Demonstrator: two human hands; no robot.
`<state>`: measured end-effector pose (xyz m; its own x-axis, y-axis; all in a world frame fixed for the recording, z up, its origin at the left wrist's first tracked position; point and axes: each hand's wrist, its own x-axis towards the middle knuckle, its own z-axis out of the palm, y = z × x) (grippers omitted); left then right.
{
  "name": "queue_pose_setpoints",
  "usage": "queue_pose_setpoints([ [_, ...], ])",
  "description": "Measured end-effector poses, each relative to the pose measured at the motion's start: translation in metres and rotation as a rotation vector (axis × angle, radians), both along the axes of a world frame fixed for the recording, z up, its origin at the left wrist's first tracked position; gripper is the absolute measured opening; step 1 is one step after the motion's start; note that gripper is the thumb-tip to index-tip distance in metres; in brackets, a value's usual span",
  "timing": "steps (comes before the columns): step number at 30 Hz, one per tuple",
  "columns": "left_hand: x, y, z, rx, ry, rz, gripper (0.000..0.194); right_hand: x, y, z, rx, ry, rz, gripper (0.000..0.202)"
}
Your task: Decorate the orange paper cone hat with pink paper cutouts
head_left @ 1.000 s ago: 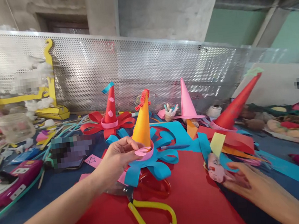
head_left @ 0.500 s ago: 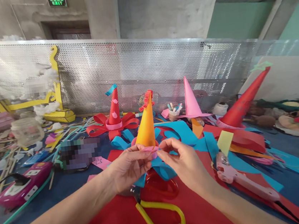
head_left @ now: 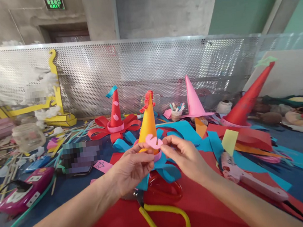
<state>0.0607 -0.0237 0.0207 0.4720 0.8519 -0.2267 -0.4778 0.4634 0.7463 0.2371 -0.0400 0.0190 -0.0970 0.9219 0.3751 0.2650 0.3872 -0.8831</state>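
Observation:
A small pink cutout [head_left: 153, 142] is pinched between the fingertips of both hands, its flat side facing me. My left hand [head_left: 134, 163] grips its left edge and my right hand [head_left: 180, 154] its right edge. Directly behind it stands a yellow cone [head_left: 147, 124] with a curled red strip at its tip and blue paper loops [head_left: 169, 171] around its base. Below my hands, scissors with yellow-covered and red handles [head_left: 187, 221] lie on red paper [head_left: 112, 223].
A red cone [head_left: 115, 110], a pink cone [head_left: 193, 99] and a tilted red cone [head_left: 248, 98] stand farther back. At right lies a pink glue gun [head_left: 258, 183]; at left are a purple power strip [head_left: 26, 193], a phone [head_left: 84, 159] and a clear jar [head_left: 28, 136].
The pink cutout has turned from nearly edge-on to facing me, so its notched outline shows. Both hands still hold it, and the view has shifted slightly.

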Motion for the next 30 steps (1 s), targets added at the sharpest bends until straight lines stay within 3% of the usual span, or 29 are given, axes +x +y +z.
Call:
queue_pose_setpoints([
  [3, -0.001, 0.007, 0.001, 0.133, 0.195, 0.128, 0.041, 0.013, 0.017, 0.004, -0.048, 0.060, 0.019, 0.021],
  [7, -0.003, 0.034, -0.002, 0.611, 0.404, 0.423, 0.052, 0.018, 0.034, -0.001, -0.112, 0.110, 0.061, 0.025],
  [8, -0.003, 0.041, -0.002, 0.700, 0.452, 0.435, 0.058, 0.018, 0.037, -0.004, -0.121, 0.118, 0.062, 0.026],
  [15, 0.003, 0.069, -0.004, 0.898, 0.491, 0.160, 0.078, 0.014, 0.046, -0.018, -0.130, 0.156, 0.056, 0.029],
  [20, 0.006, 0.072, -0.011, 0.964, 0.460, 0.157, 0.073, 0.014, 0.047, -0.014, -0.128, 0.121, 0.070, 0.027],
  [30, 0.008, 0.072, -0.007, 0.952, 0.489, 0.198, 0.072, 0.014, 0.051, -0.016, -0.118, 0.094, 0.084, 0.028],
])
